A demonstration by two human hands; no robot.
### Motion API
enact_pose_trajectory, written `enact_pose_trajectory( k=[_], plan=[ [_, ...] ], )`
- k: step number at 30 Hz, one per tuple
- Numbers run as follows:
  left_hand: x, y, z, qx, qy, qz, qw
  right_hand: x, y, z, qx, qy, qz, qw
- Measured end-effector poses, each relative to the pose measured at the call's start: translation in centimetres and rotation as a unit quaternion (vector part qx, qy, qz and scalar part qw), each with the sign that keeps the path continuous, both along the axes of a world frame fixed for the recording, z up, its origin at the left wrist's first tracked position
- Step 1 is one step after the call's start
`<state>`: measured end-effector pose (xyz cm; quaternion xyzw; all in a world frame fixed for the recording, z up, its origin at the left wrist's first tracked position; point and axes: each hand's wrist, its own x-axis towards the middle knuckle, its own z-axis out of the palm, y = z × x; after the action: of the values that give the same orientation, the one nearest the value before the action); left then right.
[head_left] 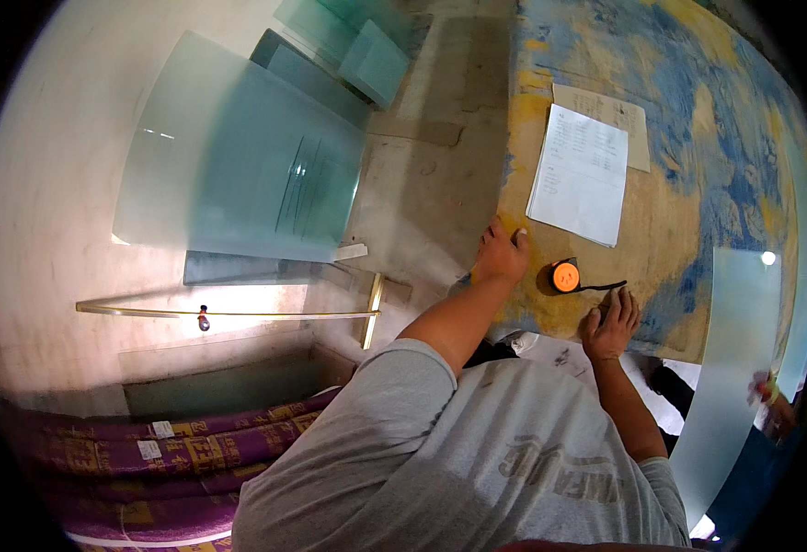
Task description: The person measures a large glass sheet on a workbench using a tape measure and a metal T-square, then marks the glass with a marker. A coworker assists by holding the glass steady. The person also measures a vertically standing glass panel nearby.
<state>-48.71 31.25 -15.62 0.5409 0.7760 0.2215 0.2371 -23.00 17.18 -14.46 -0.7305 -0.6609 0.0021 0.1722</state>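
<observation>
The left hand (pixel 503 253) presses curled fingers on the edge of the yellow-and-blue table (pixel 698 138), gripping nothing; the right hand (pixel 611 324) lies flat, fingers spread, just beside the black tape drawn from an orange tape measure (pixel 565 275) (between both hands); white paper sheets (pixel 580 173) lie beyond; purple rolls (pixel 146 451) with small white labels sit lower left.
</observation>
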Motion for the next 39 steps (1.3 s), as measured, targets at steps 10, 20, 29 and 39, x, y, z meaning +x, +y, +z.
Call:
enact_pose_trajectory(
  k=[10, 20, 29, 39],
  plan=[
    [0.0, 0.2, -0.4, -0.003, 0.006, 0.011, 1.000, -0.3, 0.2, 0.3, 0.029, 0.007, 0.015, 0.999],
    [0.2, 0.0, 1.3, -0.005, 0.010, 0.000, 1.000, -0.5, 0.1, 1.0, 0.016, 0.000, 0.004, 1.000],
    [-0.2, 0.2, -0.1, 0.020, 0.001, -0.017, 1.000, -0.8, 0.2, 1.6, 0.006, 0.005, -0.002, 1.000],
    [0.0, 0.1, 0.1, 0.031, -0.009, -0.002, 0.999, -0.4, 0.1, 1.0, 0.011, 0.004, -0.001, 1.000]
  ],
)
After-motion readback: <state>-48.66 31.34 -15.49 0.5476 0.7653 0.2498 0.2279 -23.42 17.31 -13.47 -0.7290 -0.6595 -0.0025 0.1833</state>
